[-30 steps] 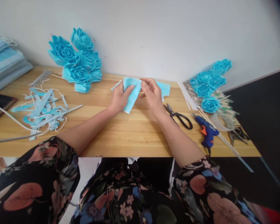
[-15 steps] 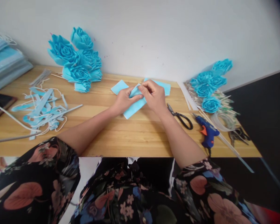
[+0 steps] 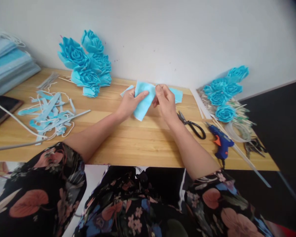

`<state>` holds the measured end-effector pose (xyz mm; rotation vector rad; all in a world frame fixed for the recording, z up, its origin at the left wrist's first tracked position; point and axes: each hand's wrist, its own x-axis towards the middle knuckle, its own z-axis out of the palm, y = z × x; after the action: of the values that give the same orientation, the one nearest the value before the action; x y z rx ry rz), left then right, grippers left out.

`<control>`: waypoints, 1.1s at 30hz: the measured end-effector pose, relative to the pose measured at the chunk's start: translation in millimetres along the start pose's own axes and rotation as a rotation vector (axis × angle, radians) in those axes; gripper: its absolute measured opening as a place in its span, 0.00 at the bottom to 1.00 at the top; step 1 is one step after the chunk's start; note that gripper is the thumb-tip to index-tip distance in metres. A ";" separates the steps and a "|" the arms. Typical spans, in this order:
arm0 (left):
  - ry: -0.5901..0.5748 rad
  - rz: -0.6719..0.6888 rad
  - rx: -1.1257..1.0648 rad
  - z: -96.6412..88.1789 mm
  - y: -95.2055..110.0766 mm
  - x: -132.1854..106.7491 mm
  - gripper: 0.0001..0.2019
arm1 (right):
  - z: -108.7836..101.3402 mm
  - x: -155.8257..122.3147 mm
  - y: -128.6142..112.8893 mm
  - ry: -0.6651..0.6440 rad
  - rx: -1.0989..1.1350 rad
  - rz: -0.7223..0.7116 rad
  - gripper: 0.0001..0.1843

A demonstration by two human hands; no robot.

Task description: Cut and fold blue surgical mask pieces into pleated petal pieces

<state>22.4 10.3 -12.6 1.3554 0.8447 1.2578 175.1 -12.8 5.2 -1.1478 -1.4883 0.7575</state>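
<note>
A light blue piece of fabric is held up over the middle of the wooden table. My left hand grips it at the left, thumb lying across its front. With thumb and fingertips, my right hand pinches its upper right corner. Behind my hands lie more blue pieces, one at the left and another at the right, both partly hidden. Black-handled scissors rest on the table just right of my right wrist.
Blue fabric flowers stand back left; more flowers lie at right above a blue glue gun. Cut strips and cords are heaped at left, near a phone and stacked blue face masks. A wall rises behind.
The fabric, earlier folded low between both hands, is now raised and spread more upright. My right hand has shifted to its upper right corner. The whole view has moved slightly.
</note>
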 end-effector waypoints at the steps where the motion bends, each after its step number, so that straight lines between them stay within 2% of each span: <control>1: 0.061 0.003 -0.028 -0.7 0.0 1.4 0.18 | 1.5 -0.5 1.6 -0.050 0.014 0.031 0.28; 3: 0.157 0.000 -0.065 -2.1 -0.8 4.5 0.19 | 5.4 -2.5 3.4 -0.151 0.006 0.067 0.29; 6: 0.231 -0.008 -0.081 -4.5 -2.4 8.5 0.20 | 12.2 -7.1 2.4 -0.252 -0.084 0.098 0.29; 9: 0.257 -0.001 -0.075 -8.2 -2.8 11.9 0.21 | 13.7 -9.4 -0.5 -0.366 -0.156 0.148 0.25; 11: 0.257 0.003 -0.067 -11.1 -2.1 13.9 0.21 | 9.1 -7.3 -0.6 -0.497 -0.165 0.175 0.23; 13: 0.223 -0.007 -0.048 -12.9 -0.9 14.6 0.21 | 0.8 -2.0 1.8 -0.547 -0.151 0.176 0.24; 14: 0.191 -0.015 -0.032 -13.0 -0.1 14.1 0.20 | -3.9 1.4 3.5 -0.502 -0.136 0.160 0.25; 16: 0.110 -0.025 0.018 -11.0 1.5 11.5 0.18 | -12.3 8.0 6.6 -0.283 -0.097 0.087 0.28; 18: 0.023 -0.022 0.094 -7.2 3.0 7.2 0.16 | -17.4 12.4 7.5 -0.086 -0.094 -0.038 0.28; 19: -0.016 -0.018 0.141 -5.0 3.5 4.8 0.16 | -18.3 13.3 6.8 -0.044 -0.110 -0.104 0.28; 22: -0.092 0.007 0.281 0.3 3.9 -0.5 0.18 | -15.1 11.7 2.1 -0.068 -0.199 -0.267 0.24; 25: -0.125 0.045 0.365 2.0 4.3 -2.1 0.23 | -9.9 8.8 -0.7 -0.074 -0.251 -0.336 0.21; 29: -0.158 0.075 0.359 -0.7 7.4 -0.2 0.19 | -13.8 10.6 4.7 0.062 -0.191 -0.237 0.20; 33: -0.121 0.054 0.300 -6.0 5.2 4.1 0.15 | -26.2 16.6 15.1 0.149 -0.154 -0.157 0.19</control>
<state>16.7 14.6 -7.3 1.6853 0.9437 1.1080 204.8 4.9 3.6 -1.1603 -1.5103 0.4470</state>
